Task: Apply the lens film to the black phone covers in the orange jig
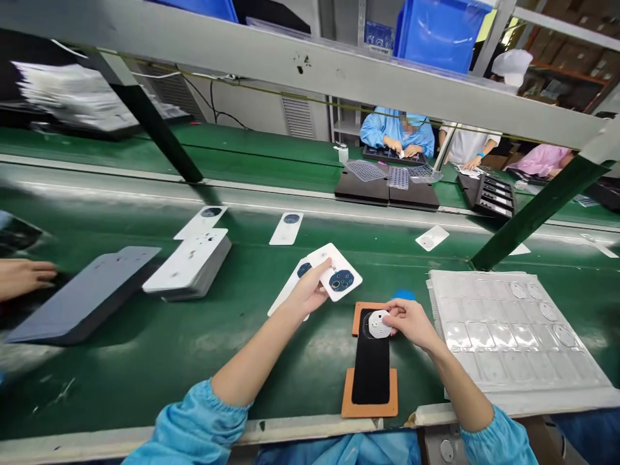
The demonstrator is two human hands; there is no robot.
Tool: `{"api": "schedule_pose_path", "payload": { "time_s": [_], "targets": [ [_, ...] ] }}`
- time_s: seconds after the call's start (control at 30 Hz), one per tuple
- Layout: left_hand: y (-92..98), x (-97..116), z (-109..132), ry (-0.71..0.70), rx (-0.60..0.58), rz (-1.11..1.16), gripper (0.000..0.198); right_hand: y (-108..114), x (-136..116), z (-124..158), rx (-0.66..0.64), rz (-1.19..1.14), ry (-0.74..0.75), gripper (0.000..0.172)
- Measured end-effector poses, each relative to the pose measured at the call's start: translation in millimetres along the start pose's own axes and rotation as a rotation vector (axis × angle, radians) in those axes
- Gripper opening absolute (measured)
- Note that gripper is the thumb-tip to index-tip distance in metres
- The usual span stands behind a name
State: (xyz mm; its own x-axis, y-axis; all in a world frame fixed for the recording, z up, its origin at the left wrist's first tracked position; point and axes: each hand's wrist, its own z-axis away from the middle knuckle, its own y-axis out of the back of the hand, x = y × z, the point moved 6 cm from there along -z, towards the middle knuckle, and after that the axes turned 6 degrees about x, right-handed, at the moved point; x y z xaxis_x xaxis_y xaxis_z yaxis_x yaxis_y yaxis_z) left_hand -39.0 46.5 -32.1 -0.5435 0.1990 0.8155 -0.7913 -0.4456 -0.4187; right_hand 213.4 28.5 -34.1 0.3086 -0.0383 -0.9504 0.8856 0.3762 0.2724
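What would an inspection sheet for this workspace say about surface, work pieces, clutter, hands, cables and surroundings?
Surface: green bench, pale marks at near left.
Work pieces: black plate on orange fixture; plastic tray at right, some discs inside.
Clutter: loose panels beyond the hands; white stack at left.
Hands: left hand grips white panel; right hand holds white disc over the plate, contact unclear.
Cables: dark cable behind far bench.
Surroundings: co-workers opposite; blue bin above.

Bright light, glare on the plastic tray [513, 339], blur toward the left edge
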Motion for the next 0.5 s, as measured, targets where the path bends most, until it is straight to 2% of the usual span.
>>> {"api": "schedule_pose_path", "payload": {
  "time_s": [0.1, 0.2, 0.33, 0.4, 0.5],
  "targets": [
    [3.5, 0, 11, 0.028, -0.055, 0.100, 0.021, -13, 3, -8, 0.048, 0.093, -0.015, 0.017],
    [1.5, -3, 15, 0.040, -0.098, 0.163, 0.024, -14, -5, -6, 0.143, 0.331, 0.112, 0.011],
    [0.0, -16, 16, 0.051, -0.121, 0.200, 0.026, -10, -15, 8, 0.226, 0.584, 0.247, 0.013],
    [-0.2, -20, 18, 0.061, -0.135, 0.204, 0.027, -12, -20, 20, 0.218, 0.639, 0.364, 0.017],
    [-1.8, -19, 24, 0.075, -0.174, 0.199, 0.027, -28, -23, 37, 0.103, 0.739, 0.571, 0.026]
  ]
}}
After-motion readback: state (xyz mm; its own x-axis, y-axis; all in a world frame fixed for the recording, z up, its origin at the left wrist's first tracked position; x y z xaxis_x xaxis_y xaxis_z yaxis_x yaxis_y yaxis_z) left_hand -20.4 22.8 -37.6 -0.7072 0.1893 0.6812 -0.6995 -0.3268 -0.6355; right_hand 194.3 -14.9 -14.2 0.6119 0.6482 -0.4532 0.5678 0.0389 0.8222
